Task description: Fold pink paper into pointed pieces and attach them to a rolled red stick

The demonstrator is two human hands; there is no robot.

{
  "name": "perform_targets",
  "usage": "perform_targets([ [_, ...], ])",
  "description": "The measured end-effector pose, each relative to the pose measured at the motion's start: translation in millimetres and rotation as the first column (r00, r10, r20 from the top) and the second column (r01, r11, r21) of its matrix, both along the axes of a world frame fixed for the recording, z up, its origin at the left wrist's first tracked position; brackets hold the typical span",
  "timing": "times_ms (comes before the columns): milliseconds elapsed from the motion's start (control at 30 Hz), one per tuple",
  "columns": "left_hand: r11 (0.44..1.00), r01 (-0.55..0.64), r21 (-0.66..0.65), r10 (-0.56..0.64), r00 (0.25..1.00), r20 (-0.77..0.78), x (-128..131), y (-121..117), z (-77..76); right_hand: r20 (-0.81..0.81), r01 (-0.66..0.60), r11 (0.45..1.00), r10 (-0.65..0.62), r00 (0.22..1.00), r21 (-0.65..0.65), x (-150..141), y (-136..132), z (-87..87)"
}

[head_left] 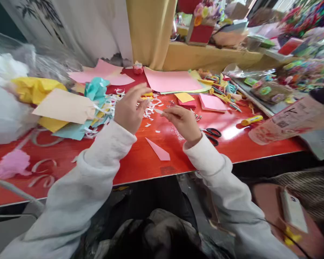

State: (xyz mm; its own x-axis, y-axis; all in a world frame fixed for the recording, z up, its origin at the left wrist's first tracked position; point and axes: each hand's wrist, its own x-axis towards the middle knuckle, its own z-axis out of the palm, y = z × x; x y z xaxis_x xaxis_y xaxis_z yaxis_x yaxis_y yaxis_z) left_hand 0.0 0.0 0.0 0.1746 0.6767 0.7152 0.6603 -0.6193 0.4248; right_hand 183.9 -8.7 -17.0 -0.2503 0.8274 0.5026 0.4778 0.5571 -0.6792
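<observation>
My right hand (181, 120) is pinching a small white strip of paper (158, 111) between thumb and fingertips, above the red table. To its left, my left hand (131, 108) has thumb and fingers curled together; whatever they hold, if anything, is too small to make out. Curled white paper shreds (150, 109) lie beyond and between the hands. A pointed pink paper piece (160, 150) rests on the table in front of me, below both hands. Black-handled scissors (212, 135) lie just right of my right wrist, partly hidden by it.
Pink sheets (171, 80) and a pink paper stack (212, 102) lie at the back. Coloured papers and crumpled tissue (64, 108) crowd the left. At right are a yellow glue stick (251, 120) and a tilted printed cup (288, 120) near the red table's edge (151, 176).
</observation>
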Motion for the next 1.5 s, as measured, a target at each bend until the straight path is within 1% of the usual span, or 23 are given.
perform_targets([
  [67,0.998,0.068,0.010,-0.067,0.991,-0.113,3,-1,0.9,0.036,-0.002,1.000,0.001,0.999,0.030,-1,-2,1.0],
  [167,0.992,0.123,0.018,-0.116,0.968,-0.221,8,-2,-0.3,0.079,-0.011,0.995,0.003,0.997,0.102,-2,-5,1.0],
  [267,0.994,0.111,0.025,-0.102,0.967,-0.234,9,-2,-3.4,0.099,-0.024,0.982,0.005,0.995,0.187,-1,-6,-0.9],
  [367,0.994,0.107,0.019,-0.099,0.965,-0.243,10,-1,-6.9,0.115,-0.048,0.974,0.023,0.993,0.222,-2,-8,-2.0],
  [467,0.997,0.064,0.039,-0.051,0.960,-0.274,13,-3,-11.4,0.092,-0.052,0.984,0.036,0.995,0.173,-6,-12,0.3],
  [567,0.984,-0.013,0.177,0.073,0.939,-0.336,16,-10,-12.4,-0.004,-0.031,0.999,0.031,0.999,0.038,-5,-11,3.5],
  [633,0.948,-0.053,0.312,0.161,0.930,-0.331,16,-14,-8.1,-0.089,0.035,0.999,-0.037,0.995,-0.034,2,-6,3.7],
  [700,0.904,-0.111,0.414,0.225,0.945,-0.238,13,-15,-0.6,-0.177,0.157,0.986,-0.163,0.971,-0.051,13,1,2.0],
  [733,0.893,-0.140,0.428,0.237,0.954,-0.182,11,-15,3.2,-0.201,0.215,0.976,-0.220,0.955,-0.046,18,4,0.8],
  [767,0.897,-0.123,0.424,0.203,0.968,-0.149,9,-15,6.6,-0.195,0.247,0.969,-0.248,0.949,-0.032,22,7,-0.6],
  [800,0.916,-0.067,0.395,0.132,0.981,-0.140,8,-14,9.1,-0.160,0.260,0.965,-0.259,0.952,-0.015,24,8,-2.0],
  [867,0.967,0.065,0.246,-0.027,0.987,-0.156,6,-12,11.1,-0.024,0.266,0.964,-0.265,0.964,0.031,24,8,-4.5],
  [900,0.980,0.124,0.156,-0.100,0.983,-0.152,6,-11,10.8,0.060,0.258,0.965,-0.261,0.964,0.048,23,7,-5.6],
  [933,0.984,0.164,0.076,-0.153,0.979,-0.135,6,-11,9.9,0.139,0.249,0.967,-0.255,0.957,0.057,21,6,-6.6],
  [1000,0.976,0.216,-0.014,-0.216,0.974,-0.071,5,-10,7.1,0.272,0.244,0.969,-0.247,0.930,0.042,19,3,-8.7],
  [1100,0.965,0.254,-0.071,-0.255,0.967,0.001,0,-8,3.5,0.414,0.263,0.965,-0.238,0.879,-0.004,17,1,-13.8],
  [1200,0.951,0.283,-0.123,-0.280,0.959,0.041,-7,-5,2.5,0.497,0.265,0.964,-0.225,0.838,-0.011,16,3,-21.6],
  [1300,0.949,0.282,-0.143,-0.276,0.959,0.060,-11,-3,3.8,0.510,0.282,0.954,-0.292,0.809,0.099,13,3,-24.5],
  [1367,0.957,0.252,-0.146,-0.247,0.968,0.052,-12,-2,5.2,0.441,0.261,0.946,-0.322,0.838,0.195,10,-4,-21.0],
  [1400,0.962,0.233,-0.145,-0.229,0.972,0.045,-12,-2,5.9,0.404,0.203,0.956,-0.276,0.872,0.213,10,-11,-18.5],
  [1433,0.966,0.213,-0.144,-0.209,0.977,0.041,-12,-2,6.6,0.376,0.104,0.973,-0.176,0.910,0.204,9,-20,-16.3],
  [1467,0.971,0.194,-0.143,-0.189,0.981,0.049,-11,-3,7.3,0.383,-0.056,0.987,-0.007,0.924,0.152,9,-29,-14.9],
  [1500,0.974,0.180,-0.140,-0.171,0.983,0.072,-11,-3,7.9,0.401,-0.194,0.976,0.139,0.905,0.100,9,-40,-14.7],
])
